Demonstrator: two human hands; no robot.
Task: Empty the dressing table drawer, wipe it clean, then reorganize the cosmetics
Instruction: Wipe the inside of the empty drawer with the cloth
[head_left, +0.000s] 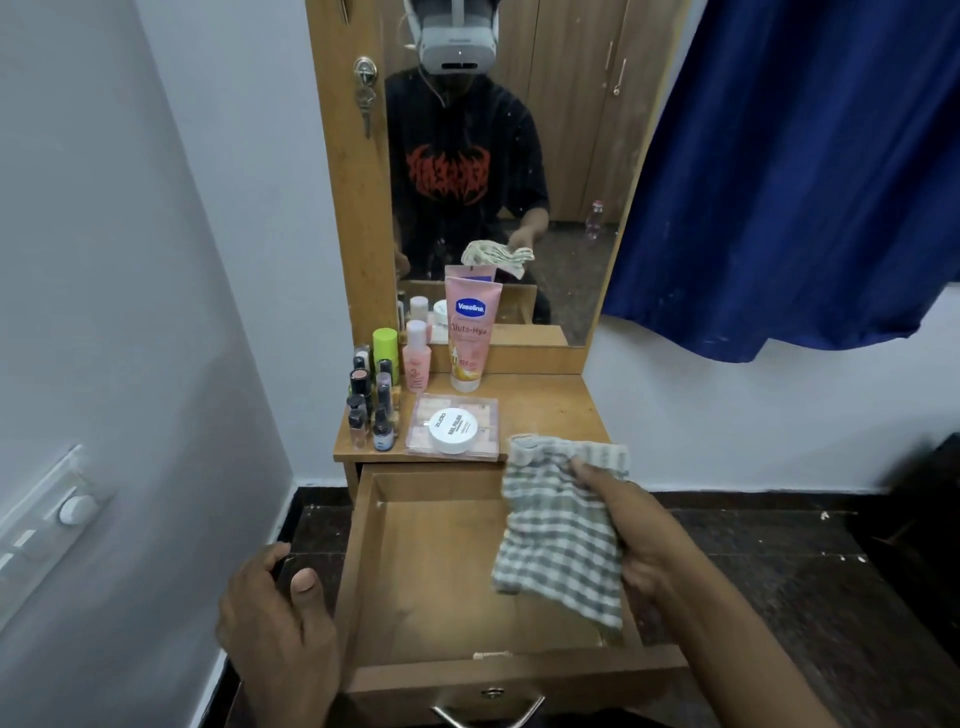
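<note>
Over boxy wooden drawer (426, 571): right hand (639, 525) clutches limp checked cloth (561, 530); left hand (275, 634) grip seemingly slack.

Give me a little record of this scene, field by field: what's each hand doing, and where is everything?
Wooden drawer: pulled open, nothing inside
Right hand: grips a grey-and-white checked cloth above the drawer's right side
Left hand: loosely curled, holds nothing, beside the drawer's left wall
Tabletop: pink Vaseline tube, small pink bottle, green-capped bottle, dark-capped nail polish bottles, white round jar on a clear flat palette
Stage: drawer emptied, cosmetics not yet returned
</note>
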